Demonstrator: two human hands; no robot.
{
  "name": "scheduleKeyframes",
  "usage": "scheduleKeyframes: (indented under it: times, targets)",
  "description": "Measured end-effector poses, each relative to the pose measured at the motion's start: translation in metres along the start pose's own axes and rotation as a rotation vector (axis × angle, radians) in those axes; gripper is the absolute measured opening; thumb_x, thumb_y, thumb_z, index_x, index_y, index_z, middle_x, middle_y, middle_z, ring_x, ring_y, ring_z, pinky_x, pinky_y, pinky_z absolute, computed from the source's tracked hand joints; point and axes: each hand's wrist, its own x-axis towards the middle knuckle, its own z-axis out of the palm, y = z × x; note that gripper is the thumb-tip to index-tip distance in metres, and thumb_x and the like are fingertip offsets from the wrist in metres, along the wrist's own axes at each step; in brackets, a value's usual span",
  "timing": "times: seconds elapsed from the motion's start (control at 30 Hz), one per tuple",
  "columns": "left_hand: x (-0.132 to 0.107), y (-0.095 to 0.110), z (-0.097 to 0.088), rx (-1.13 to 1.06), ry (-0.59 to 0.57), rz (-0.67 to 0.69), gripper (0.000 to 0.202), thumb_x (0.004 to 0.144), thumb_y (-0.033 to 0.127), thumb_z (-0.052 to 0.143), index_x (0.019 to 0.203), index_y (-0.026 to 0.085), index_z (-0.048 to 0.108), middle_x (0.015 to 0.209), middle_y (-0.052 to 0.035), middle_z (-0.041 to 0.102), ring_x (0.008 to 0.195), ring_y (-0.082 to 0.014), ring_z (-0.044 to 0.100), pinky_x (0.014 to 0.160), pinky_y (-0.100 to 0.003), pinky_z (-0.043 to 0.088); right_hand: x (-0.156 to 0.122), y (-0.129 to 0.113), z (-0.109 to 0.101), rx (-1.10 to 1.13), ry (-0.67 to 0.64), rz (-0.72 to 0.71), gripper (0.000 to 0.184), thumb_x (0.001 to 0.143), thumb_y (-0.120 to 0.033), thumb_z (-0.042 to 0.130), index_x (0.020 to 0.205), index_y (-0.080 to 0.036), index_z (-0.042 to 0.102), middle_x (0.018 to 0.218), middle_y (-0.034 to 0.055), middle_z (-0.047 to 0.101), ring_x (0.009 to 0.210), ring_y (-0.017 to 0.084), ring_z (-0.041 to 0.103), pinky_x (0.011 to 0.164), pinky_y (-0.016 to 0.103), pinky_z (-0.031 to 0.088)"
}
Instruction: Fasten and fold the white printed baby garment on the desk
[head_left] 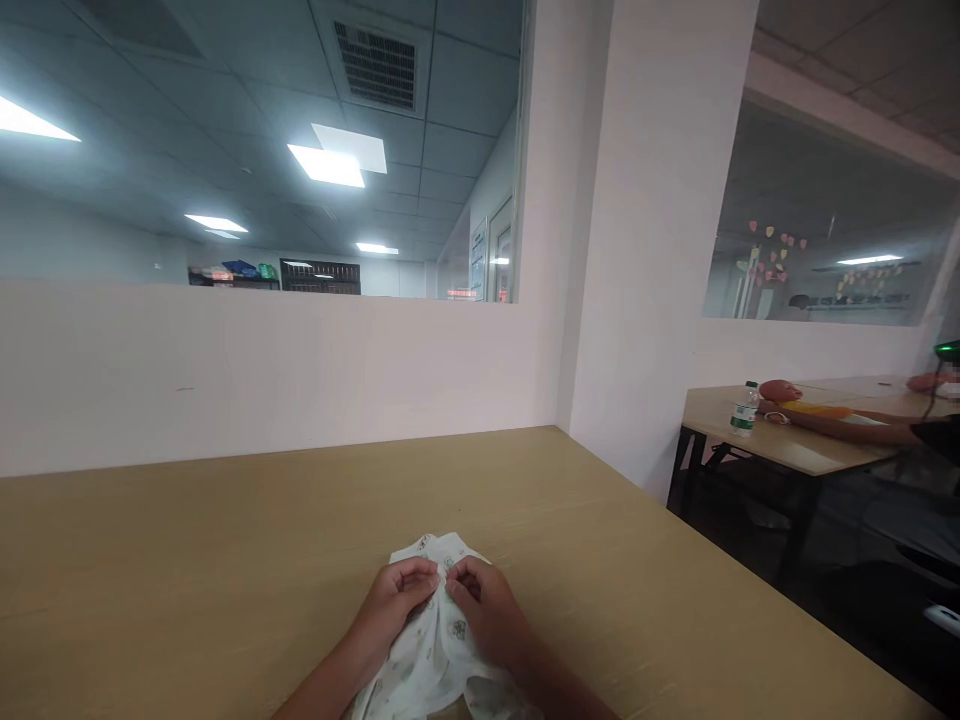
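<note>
At the near edge, a white, small-print piece of thin fabric (pixel 424 665) lies on a pale wood-grain, flat-topped table (pixel 202 570), between both forearms. The bare left hand (pixel 405 585) is clamped on the fabric from the left, thumb against fingertips; the bare right hand (pixel 478 590) is clamped on it from the right, its fingertips just beside those of the left. This close, paired pinch probably keeps one small section under fine control, while the tabletop carries the slack. The table's far edge runs along a plain white wall (pixel 300 370), apparently for stability. Far right, past a white square pillar (pixel 652 250), a second wood-topped, dark-legged table (pixel 806 455) supports an upright, clear plastic bottle with a green cap (pixel 744 412) and a reclining doll-like figure with a reddish head (pixel 780 391); a co-worker's forearm (pixel 874 430) extends beside it. Farthest off, rectangular white ceiling lights (pixel 328 166) show beyond the wall.
</note>
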Motion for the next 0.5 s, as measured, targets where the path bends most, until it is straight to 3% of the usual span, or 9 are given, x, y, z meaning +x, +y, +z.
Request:
scheduleKeyframes:
  times: [0.17,0.3,0.4,0.5]
  targets:
    - [-0.001,0.001,0.001,-0.014,-0.05,-0.003,0.06,0.061,0.057,0.089,0.097,0.012,0.071,0.083,-0.003,0.065,0.075,-0.0135,0.053,0.068,-0.023,0.036,-0.005,0.0,0.004,-0.279,0.036,-0.118,0.016,0.094,-0.028,0.045,0.09,-0.016,0.055,0.088,0.0047,0.059,0.083,0.019,0.053,0.078,0.031,0.039]
    - [-0.005,0.005,0.001,0.009,-0.116,0.021,0.054,0.069,0.056,0.085,0.098,0.012,0.071,0.083,-0.0027,0.064,0.073,-0.0118,0.051,0.066,-0.022,0.034,-0.009,0.001,0.01,-0.359,0.067,-0.118,0.019,0.097,-0.03,0.041,0.091,-0.017,0.054,0.094,0.0071,0.061,0.086,0.02,0.053,0.079,0.031,0.039]
    - [-0.007,0.008,0.002,0.042,-0.128,0.033,0.058,0.067,0.059,0.085,0.096,0.011,0.07,0.077,-0.002,0.062,0.068,-0.0112,0.049,0.063,-0.022,0.033,-0.009,0.0,0.012,-0.334,0.101,-0.112,0.016,0.094,-0.027,0.045,0.087,-0.017,0.055,0.086,0.0048,0.06,0.08,0.018,0.053,0.074,0.029,0.039]
    - [-0.005,0.007,0.004,0.065,-0.032,0.019,0.064,0.058,0.062,0.088,0.093,0.01,0.071,0.07,-0.0018,0.06,0.064,-0.0123,0.05,0.06,-0.023,0.036,-0.006,-0.002,0.011,-0.24,0.142,-0.096,0.013,0.089,-0.026,0.052,0.081,-0.017,0.057,0.071,0.0006,0.055,0.067,0.015,0.05,0.065,0.026,0.037]
